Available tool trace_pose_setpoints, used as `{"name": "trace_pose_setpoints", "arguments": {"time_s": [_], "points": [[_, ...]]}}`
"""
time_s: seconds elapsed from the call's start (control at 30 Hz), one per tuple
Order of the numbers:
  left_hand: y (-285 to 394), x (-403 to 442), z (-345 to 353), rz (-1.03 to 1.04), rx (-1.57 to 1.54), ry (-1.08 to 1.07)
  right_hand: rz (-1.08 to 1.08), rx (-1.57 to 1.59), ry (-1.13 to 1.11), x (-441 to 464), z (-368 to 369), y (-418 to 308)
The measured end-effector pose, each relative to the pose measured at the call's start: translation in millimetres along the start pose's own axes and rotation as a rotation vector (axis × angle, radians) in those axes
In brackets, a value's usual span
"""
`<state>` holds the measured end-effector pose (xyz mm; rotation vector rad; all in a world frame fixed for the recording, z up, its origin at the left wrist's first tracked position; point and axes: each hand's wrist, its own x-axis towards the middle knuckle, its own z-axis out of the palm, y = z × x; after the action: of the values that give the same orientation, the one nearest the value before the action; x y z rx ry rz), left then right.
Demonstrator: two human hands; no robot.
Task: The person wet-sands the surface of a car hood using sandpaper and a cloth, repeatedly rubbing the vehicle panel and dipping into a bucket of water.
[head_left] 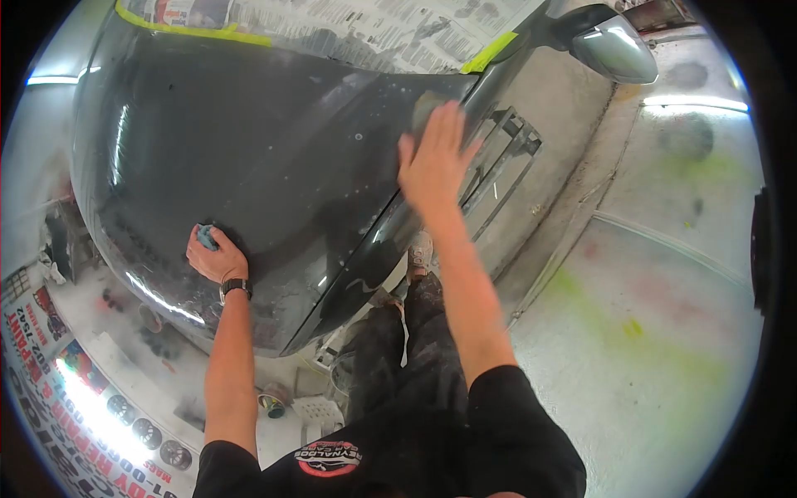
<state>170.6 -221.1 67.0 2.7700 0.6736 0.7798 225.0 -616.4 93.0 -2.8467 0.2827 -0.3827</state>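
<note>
Fingers (195, 247) of the left hand (218, 263) are curled round a small blue-grey pad (207, 237), gripping it low on a dark grey car hood (232, 149), toward the hood's near end. A dark watch (237, 287) circles the wrist. The right hand (436, 166) is open, palm down and slightly blurred, fingers a little apart and clasping nothing that can be seen; it lies over the hood's right edge, toward the far end, and whether the palm presses on the surface cannot be told. A paler patch (426, 108) shows on the hood just beside those fingertips, and small light specks dot the dull finish between the two hands.

Along the hood's far edge, newspaper (357, 33) covers the area beyond, bordered by strips of bright yellow-green tape (199, 35). A side mirror (614, 51) juts out past the hood's far right corner. To the right of the hood, a dark frame (515, 137) stands near the right hand, and pale floor (664, 398) spreads out, stained with green and pink. Below the hood's near end are the person's dark trousers (398, 357) and a black shirt (407, 440) with a round logo
</note>
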Motion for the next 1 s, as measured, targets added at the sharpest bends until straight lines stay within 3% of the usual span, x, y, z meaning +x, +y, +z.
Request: {"name": "trace_pose_setpoints", "arguments": {"time_s": [0.07,0.17,0.27,0.47,0.57,0.87,0.9,1.0], "points": [[-1,-1,-1,-0.014,0.009,-0.001,0.074,0.014,0.074,45,0,13],[-2,0,-1,0.001,0.011,-0.002,0.095,-0.042,0.094,21,8,3],[-1,-1,-2,-0.01,-0.003,-0.008,-0.023,-0.061,-0.044,-5,-6,5],[3,-1,-3,-0.022,0.016,-0.008,0.048,-0.031,0.075,62,-6,28],[-4,-1,1,0.012,0.015,-0.006,-0.062,-0.031,0.032,34,0,32],[0,1,-2,-0.011,-0.018,-0.006,-0.065,0.035,-0.022,50,-6,54],[0,1,-2,-0.017,-0.016,-0.003,-0.058,0.019,0.017,48,-1,41],[4,1,-4,-0.033,-0.008,-0.005,-0.289,0.114,-0.181,48,-7,-28]]}}
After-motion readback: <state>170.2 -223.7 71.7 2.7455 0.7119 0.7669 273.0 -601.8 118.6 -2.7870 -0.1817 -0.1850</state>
